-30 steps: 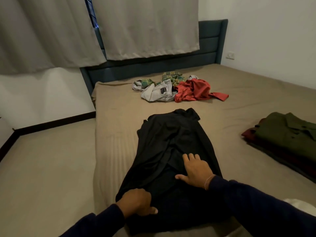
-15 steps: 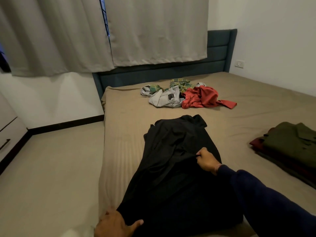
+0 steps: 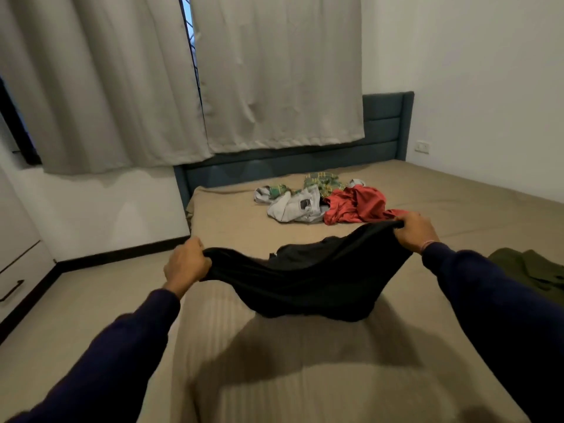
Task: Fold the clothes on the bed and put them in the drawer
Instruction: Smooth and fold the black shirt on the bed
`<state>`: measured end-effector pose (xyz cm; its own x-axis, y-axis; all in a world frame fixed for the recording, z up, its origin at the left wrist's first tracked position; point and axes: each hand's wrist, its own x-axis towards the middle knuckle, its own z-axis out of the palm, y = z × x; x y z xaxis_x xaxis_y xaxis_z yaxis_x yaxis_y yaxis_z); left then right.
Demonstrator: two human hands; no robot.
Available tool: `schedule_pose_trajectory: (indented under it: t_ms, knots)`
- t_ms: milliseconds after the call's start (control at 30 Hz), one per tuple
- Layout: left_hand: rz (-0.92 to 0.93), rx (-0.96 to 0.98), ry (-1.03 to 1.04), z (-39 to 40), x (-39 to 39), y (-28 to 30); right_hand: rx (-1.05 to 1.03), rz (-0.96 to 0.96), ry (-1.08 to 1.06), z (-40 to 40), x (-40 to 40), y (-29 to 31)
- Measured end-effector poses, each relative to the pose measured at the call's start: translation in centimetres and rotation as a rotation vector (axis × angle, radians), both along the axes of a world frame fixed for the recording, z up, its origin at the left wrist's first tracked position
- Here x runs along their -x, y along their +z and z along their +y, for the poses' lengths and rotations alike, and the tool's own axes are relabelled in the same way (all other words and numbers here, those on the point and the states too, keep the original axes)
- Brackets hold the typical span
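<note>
A black garment [image 3: 308, 279] hangs stretched between both hands above the tan bed [image 3: 305, 377], its middle sagging down toward the sheet. My left hand [image 3: 186, 265] grips its left edge. My right hand [image 3: 416, 232] grips the right edge, held a little higher. Beyond it, near the headboard, lies a loose pile: a red garment [image 3: 357, 206], a light grey garment [image 3: 297, 207] and a green plaid one [image 3: 322, 181].
A folded olive-green garment [image 3: 531, 270] lies on the bed at the right edge. A white drawer unit with a dark handle [image 3: 12, 290] stands at the left. Grey curtains [image 3: 274, 71] hang behind the dark headboard [image 3: 387, 126]. Bare floor lies left of the bed.
The black garment lay flat on the bed before. Both hands took its near edge and lifted it forward and up, so it now hangs between them. The view also tilted upward.
</note>
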<state>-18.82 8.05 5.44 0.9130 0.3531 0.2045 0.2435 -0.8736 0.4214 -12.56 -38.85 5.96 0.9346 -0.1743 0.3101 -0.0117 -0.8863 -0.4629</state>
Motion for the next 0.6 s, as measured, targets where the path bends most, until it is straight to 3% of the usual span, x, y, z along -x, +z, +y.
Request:
schedule_pose_trajectory:
  t_ms: [67, 133, 300, 333, 467, 600]
  knots:
    - [-0.108, 0.015, 0.080, 0.9, -2.2, 3.7, -0.079, 0.006, -0.055, -1.6, -1.0, 2.1]
    - [-0.226, 0.157, 0.141, 2.5, -4.6, 7.3, -0.172, 0.021, -0.101, -3.5, -2.2, 4.6]
    - [-0.405, 1.075, 0.157, 4.9, -9.2, 16.1, -0.420, -0.008, -0.191, -5.9, -2.9, 12.0]
    - [-0.459, 1.166, 0.154, 4.3, -9.5, 18.5, -0.443, -0.038, -0.194, -6.1, -3.0, 13.8]
    - [-0.696, 1.219, 0.167, 1.6, -8.5, 26.3, -0.294, -0.134, -0.248, -7.1, -3.8, 20.3]
    - [-0.854, 1.325, 0.129, 1.0, -7.9, 29.9, -0.159, -0.127, -0.321, -6.8, -2.5, 24.9]
